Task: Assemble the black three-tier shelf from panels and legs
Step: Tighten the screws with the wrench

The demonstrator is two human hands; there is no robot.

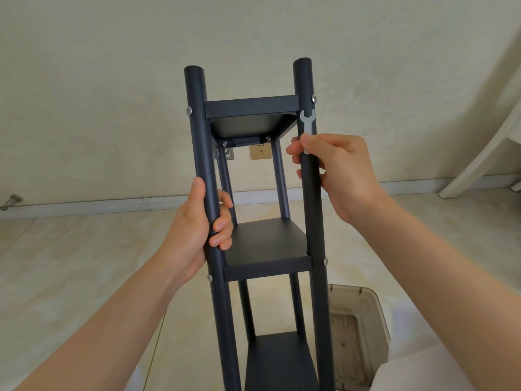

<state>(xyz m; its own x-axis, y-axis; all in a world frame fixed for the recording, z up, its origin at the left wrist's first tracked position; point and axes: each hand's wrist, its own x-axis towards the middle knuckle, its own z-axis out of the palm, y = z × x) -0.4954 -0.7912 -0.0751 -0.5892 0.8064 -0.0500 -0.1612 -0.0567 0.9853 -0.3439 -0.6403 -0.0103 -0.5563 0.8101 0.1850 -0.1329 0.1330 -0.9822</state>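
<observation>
The black shelf point(266, 246) is held up in front of me, with three panels joined to round black legs by silver bolts. My left hand point(197, 224) wraps the near left leg point(197, 131) between the top and middle panels. My right hand point(335, 170) grips the near right leg point(306, 86) and pinches a small flat silver wrench point(306, 121) against it, the wrench's open jaw pointing up just below a bolt point(313, 98). The top panel point(251, 108) shows its underside. The lowest panel point(279, 359) runs out of the bottom of the frame.
A translucent grey plastic bin point(361, 334) stands on the floor at the lower right, close to the shelf's legs. A beige wall with a socket point(260, 152) lies behind. A white furniture leg point(485, 153) leans at the far right. A door stop point(11, 201) sits at the left.
</observation>
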